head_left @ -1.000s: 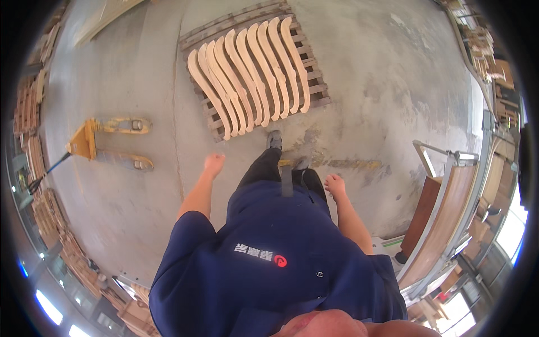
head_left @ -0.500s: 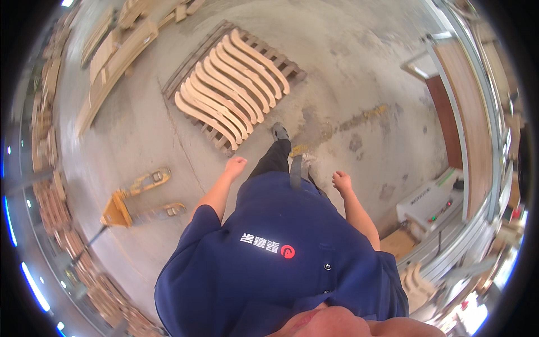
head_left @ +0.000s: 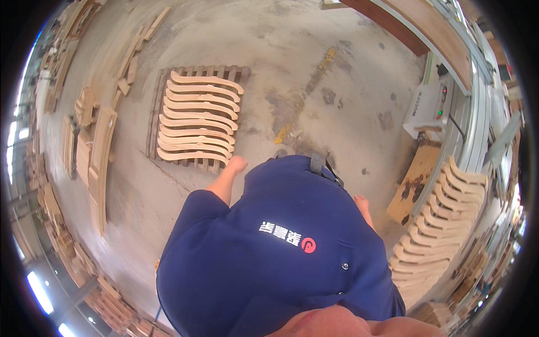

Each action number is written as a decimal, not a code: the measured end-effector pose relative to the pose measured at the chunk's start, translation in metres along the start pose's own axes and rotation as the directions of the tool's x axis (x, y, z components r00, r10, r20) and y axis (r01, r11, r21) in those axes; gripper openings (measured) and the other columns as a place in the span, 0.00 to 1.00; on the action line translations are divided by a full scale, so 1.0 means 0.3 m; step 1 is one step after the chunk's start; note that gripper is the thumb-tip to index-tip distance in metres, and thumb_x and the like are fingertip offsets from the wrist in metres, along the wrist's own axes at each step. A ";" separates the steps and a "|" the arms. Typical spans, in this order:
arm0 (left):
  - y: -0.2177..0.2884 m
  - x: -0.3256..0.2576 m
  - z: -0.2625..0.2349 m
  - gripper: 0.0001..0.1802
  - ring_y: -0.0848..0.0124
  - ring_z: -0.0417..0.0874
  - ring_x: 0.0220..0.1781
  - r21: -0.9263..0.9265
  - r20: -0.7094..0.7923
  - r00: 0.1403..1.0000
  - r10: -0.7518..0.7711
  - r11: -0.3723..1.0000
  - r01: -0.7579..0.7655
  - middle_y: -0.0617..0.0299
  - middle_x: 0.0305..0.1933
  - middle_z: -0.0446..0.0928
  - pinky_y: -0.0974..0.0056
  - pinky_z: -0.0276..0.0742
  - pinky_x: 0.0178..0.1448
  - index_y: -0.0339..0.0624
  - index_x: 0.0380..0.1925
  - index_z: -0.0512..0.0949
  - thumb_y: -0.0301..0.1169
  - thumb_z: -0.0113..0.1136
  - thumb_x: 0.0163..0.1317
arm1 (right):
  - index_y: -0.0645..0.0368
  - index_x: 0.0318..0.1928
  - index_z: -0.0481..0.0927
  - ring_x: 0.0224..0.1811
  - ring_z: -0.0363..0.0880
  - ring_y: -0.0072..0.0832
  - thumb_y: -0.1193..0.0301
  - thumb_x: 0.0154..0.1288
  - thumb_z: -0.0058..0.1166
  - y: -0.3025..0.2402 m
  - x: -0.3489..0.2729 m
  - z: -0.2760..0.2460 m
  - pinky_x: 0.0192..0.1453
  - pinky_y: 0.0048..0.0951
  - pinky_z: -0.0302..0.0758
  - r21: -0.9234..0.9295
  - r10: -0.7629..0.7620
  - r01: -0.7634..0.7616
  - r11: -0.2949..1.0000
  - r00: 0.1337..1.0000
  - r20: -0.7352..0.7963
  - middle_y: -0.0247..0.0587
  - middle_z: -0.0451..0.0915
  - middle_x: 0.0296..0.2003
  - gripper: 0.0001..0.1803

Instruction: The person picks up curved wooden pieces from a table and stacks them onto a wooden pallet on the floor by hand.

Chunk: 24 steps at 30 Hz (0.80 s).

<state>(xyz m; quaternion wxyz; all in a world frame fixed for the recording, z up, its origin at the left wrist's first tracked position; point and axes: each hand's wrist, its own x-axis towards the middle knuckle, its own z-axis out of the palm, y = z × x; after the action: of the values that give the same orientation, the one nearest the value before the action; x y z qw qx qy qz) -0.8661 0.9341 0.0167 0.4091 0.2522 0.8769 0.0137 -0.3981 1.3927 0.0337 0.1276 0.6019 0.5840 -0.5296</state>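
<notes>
My left hand (head_left: 238, 164) hangs beside my waist, its fingers curled in with nothing seen in them. It appears nearest to a pallet (head_left: 243, 73) on the floor ahead to the left, which bears a row of curved pale wooden pieces (head_left: 199, 115) laid side by side. Low on the other side, my right hand (head_left: 361, 203) is partly hidden behind my dark blue shirt, so its fingers cannot be made out. Neither hand touches the wood.
To the right runs a long metal-framed machine (head_left: 469, 135) with a white control box (head_left: 429, 106). A long stack of curved wooden pieces (head_left: 438, 224) stands at the lower right, near a brown board (head_left: 414, 182). Timber beams (head_left: 101, 168) lie at the left.
My body has turned to the right, so the pallet appears further left and lower. More of the right-hand stack shows. The yellow pallet truck has nearly left view, and my right hand is more hidden.
</notes>
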 end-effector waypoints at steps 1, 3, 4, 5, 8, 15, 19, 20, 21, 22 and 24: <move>0.021 0.053 -0.036 0.20 0.44 0.83 0.50 -0.141 -0.054 0.998 -0.043 0.989 0.035 0.39 0.44 0.82 0.48 0.77 0.55 0.34 0.37 0.85 0.40 0.54 0.59 | 0.60 0.45 0.81 0.21 0.75 0.26 0.68 0.65 0.55 0.012 -0.064 0.033 0.22 0.32 0.73 0.155 0.014 -0.007 0.988 0.999 -0.042 0.36 0.79 0.25 0.12; 0.167 0.160 -0.161 0.21 0.45 0.83 0.50 -0.397 -0.118 0.988 -0.100 0.916 0.046 0.39 0.45 0.83 0.49 0.77 0.55 0.34 0.39 0.84 0.42 0.55 0.60 | 0.61 0.49 0.81 0.22 0.76 0.24 0.68 0.65 0.55 0.079 -0.160 0.099 0.24 0.31 0.74 0.298 0.064 -0.037 0.954 0.995 -0.082 0.36 0.79 0.26 0.15; 0.247 0.191 -0.216 0.22 0.46 0.84 0.50 -0.512 -0.126 0.985 -0.119 0.858 0.039 0.40 0.45 0.83 0.49 0.77 0.55 0.34 0.40 0.84 0.43 0.55 0.61 | 0.63 0.53 0.80 0.23 0.77 0.23 0.68 0.66 0.55 0.103 -0.199 0.118 0.25 0.30 0.74 0.422 0.098 -0.048 0.905 0.990 -0.098 0.37 0.80 0.28 0.18; 0.327 0.206 -0.249 0.22 0.46 0.84 0.50 -0.494 -0.106 0.991 -0.087 0.869 0.023 0.40 0.45 0.83 0.49 0.77 0.55 0.34 0.40 0.84 0.43 0.55 0.61 | 0.63 0.53 0.80 0.23 0.77 0.23 0.68 0.66 0.55 0.128 -0.246 0.111 0.25 0.30 0.74 0.443 0.128 -0.062 0.894 0.985 -0.120 0.37 0.80 0.28 0.18; 0.589 0.232 -0.375 0.23 0.53 0.85 0.49 -0.446 -0.123 0.976 0.178 0.869 -0.215 0.44 0.44 0.84 0.53 0.76 0.53 0.34 0.41 0.84 0.45 0.58 0.61 | 0.68 0.58 0.78 0.37 0.82 0.28 0.64 0.67 0.56 0.120 -0.426 0.068 0.40 0.31 0.79 0.180 0.045 -0.012 0.984 0.982 -0.184 0.44 0.85 0.39 0.24; 0.304 0.347 -0.043 0.22 0.50 0.83 0.38 -0.312 0.111 0.982 0.151 0.944 -0.110 0.44 0.31 0.82 0.46 0.76 0.45 0.35 0.31 0.82 0.44 0.50 0.64 | 0.67 0.58 0.78 0.54 0.84 0.39 0.63 0.66 0.58 -0.298 -0.455 -0.151 0.59 0.36 0.78 -0.112 -0.317 0.302 0.947 0.816 -0.483 0.55 0.84 0.50 0.25; 0.086 0.263 0.024 0.20 0.59 0.85 0.38 0.528 0.321 0.787 0.527 0.590 -0.611 0.56 0.30 0.84 0.49 0.77 0.44 0.41 0.31 0.84 0.40 0.47 0.67 | 0.67 0.59 0.77 0.55 0.83 0.38 0.65 0.66 0.59 -0.448 -0.469 -0.313 0.58 0.34 0.78 -0.067 -0.344 0.401 0.914 0.676 -0.652 0.54 0.83 0.52 0.25; 0.105 0.278 -0.001 0.19 0.57 0.84 0.38 0.471 0.324 0.819 0.474 0.670 -0.574 0.55 0.30 0.84 0.49 0.77 0.44 0.41 0.31 0.84 0.40 0.48 0.66 | 0.66 0.59 0.77 0.55 0.83 0.38 0.65 0.65 0.59 -0.483 -0.468 -0.396 0.58 0.33 0.78 -0.065 -0.365 0.446 0.893 0.632 -0.683 0.53 0.82 0.53 0.25; 0.115 0.274 -0.026 0.18 0.56 0.84 0.38 0.432 0.322 0.848 0.422 0.731 -0.528 0.54 0.31 0.84 0.49 0.77 0.44 0.41 0.31 0.84 0.40 0.48 0.66 | 0.66 0.59 0.77 0.55 0.83 0.38 0.65 0.65 0.59 -0.498 -0.485 -0.473 0.58 0.33 0.78 -0.053 -0.350 0.446 0.894 0.617 -0.704 0.53 0.82 0.53 0.25; 0.141 0.283 -0.053 0.17 0.55 0.84 0.38 0.404 0.312 0.873 0.374 0.779 -0.479 0.53 0.31 0.84 0.48 0.77 0.44 0.42 0.31 0.83 0.40 0.49 0.65 | 0.66 0.59 0.77 0.57 0.82 0.39 0.65 0.65 0.59 -0.507 -0.492 -0.551 0.60 0.33 0.77 -0.100 -0.350 0.419 0.903 0.580 -0.736 0.53 0.82 0.54 0.26; 0.199 0.324 -0.126 0.15 0.53 0.84 0.38 0.420 0.284 0.882 0.377 0.778 -0.468 0.51 0.32 0.83 0.47 0.77 0.44 0.42 0.31 0.82 0.40 0.51 0.64 | 0.66 0.60 0.76 0.58 0.80 0.40 0.65 0.65 0.59 -0.497 -0.456 -0.685 0.62 0.34 0.76 -0.129 -0.342 0.400 0.907 0.524 -0.780 0.53 0.81 0.56 0.26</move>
<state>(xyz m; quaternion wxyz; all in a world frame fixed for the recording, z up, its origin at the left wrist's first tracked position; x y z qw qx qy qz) -0.9199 1.0371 -0.0134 0.3997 0.5357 0.7316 -0.1340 -0.3894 1.5162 0.2941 -0.2775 0.6376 0.6759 -0.2440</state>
